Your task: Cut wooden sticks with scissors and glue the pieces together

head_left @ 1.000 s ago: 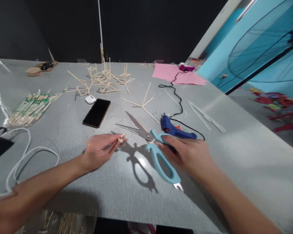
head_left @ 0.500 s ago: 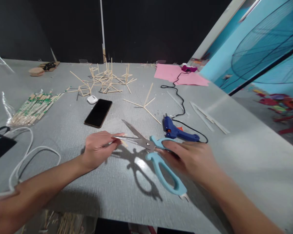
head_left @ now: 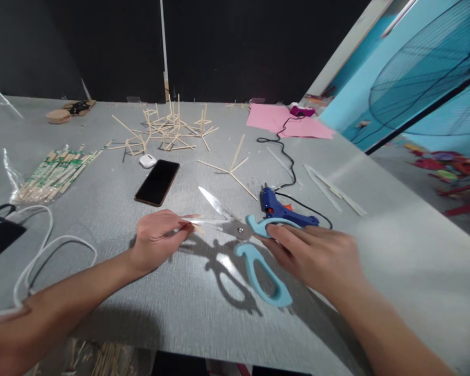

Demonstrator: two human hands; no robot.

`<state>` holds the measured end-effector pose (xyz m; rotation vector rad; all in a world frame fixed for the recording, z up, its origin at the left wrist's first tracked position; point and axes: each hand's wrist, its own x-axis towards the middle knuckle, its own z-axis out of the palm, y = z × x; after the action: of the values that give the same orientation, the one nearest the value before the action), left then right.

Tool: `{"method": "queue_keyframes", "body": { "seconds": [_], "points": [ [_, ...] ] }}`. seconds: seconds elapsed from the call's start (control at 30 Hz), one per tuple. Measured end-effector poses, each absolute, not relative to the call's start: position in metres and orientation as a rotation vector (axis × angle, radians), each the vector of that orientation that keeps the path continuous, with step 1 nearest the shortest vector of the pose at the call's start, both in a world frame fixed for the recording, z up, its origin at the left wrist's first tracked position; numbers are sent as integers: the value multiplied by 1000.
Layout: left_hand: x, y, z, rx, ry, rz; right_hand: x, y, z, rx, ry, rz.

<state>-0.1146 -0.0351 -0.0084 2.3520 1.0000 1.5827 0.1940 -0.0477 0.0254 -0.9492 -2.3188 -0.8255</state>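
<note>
Light-blue-handled scissors [head_left: 239, 230] are spread wide above the grey table. My right hand [head_left: 317, 250] is closed on their upper handle loop, while the lower loop hangs free. My left hand [head_left: 160, 236] is closed in a pinch, its fingertips at the lower scissor blade. A short wooden stick [head_left: 198, 228] pokes out from those fingertips; the rest of it is hidden by the fingers and blade. Beyond the scissors stands a small joined piece of wooden sticks [head_left: 231, 171]. A blue glue gun [head_left: 276, 206] lies just past my right hand.
A larger stick framework [head_left: 172, 128] stands at the back. A black phone [head_left: 157, 183], a white case [head_left: 147, 161] and a pack of wooden sticks [head_left: 49, 177] are on the left. Glue sticks [head_left: 325, 188], a black cord [head_left: 288, 151] and pink paper [head_left: 270, 117] lie right.
The scissors have shifted slightly right and turned a little, with the lower loop rising. My right hand has moved slightly right with them. My left hand stays almost in place.
</note>
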Motion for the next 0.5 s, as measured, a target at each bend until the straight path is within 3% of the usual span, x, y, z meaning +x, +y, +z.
{"method": "queue_keyframes", "body": {
  "seconds": [0.5],
  "points": [
    [-110, -35, -4, 2361, 914, 1648, 193, -50, 26, -949, -2279, -900]
  ]
}}
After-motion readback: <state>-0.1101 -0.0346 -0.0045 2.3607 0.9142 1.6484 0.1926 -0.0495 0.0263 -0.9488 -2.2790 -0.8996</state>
